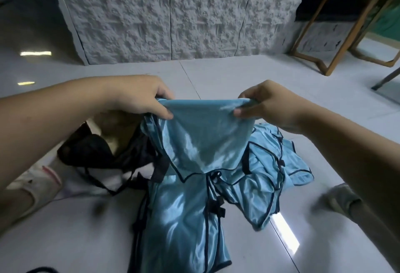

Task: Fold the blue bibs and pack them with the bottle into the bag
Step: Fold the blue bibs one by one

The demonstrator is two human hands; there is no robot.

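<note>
Two bare forearms with no sleeves, left hand [138, 96] and right hand [268, 105] ringless, white slipper [36, 183] at eight o'clock, grey sock [341, 198] at four o'clock

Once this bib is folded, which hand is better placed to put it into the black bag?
Probably the left hand. Both hands grip the top edge of the held blue bib, but the black bag lies on the floor just below the left hand, while the right hand sits across the bib from it.

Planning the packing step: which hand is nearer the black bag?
Left. The left hand grips the held bib just above the black bag; the right hand grips the bib's far corner, away from it.
</note>
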